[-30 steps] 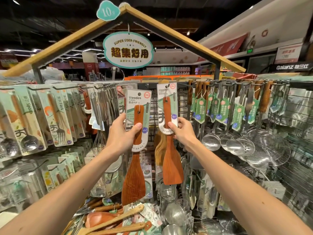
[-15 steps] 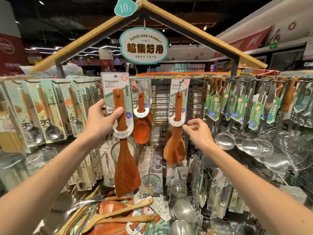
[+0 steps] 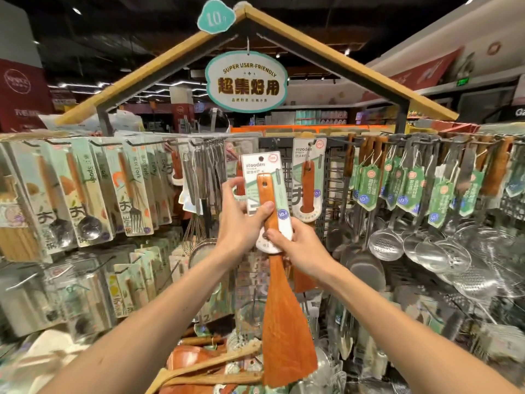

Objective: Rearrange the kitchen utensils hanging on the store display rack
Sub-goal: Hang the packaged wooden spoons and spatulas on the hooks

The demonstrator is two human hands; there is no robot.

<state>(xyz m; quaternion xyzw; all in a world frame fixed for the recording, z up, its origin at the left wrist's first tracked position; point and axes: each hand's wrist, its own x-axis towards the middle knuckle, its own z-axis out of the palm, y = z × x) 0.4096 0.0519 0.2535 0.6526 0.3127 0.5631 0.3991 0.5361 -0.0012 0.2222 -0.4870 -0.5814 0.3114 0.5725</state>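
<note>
Held utensil: orange-brown wooden spatula [image 3: 287, 322] on a white-and-green card, centre of the scene, in front of the black wire display rack [image 3: 336, 180], not on a hook.
Left hand [image 3: 241, 223]: fingers behind the card, thumb clamped across the handle.
Right hand [image 3: 302, 248]: thumb and fingers pinch the card's lower end.
Just right, farther: a matching carded wooden turner [image 3: 308, 177] hangs on the rack.
Far right: shiny steel skimmers [image 3: 386, 244] hang in a row.
</note>
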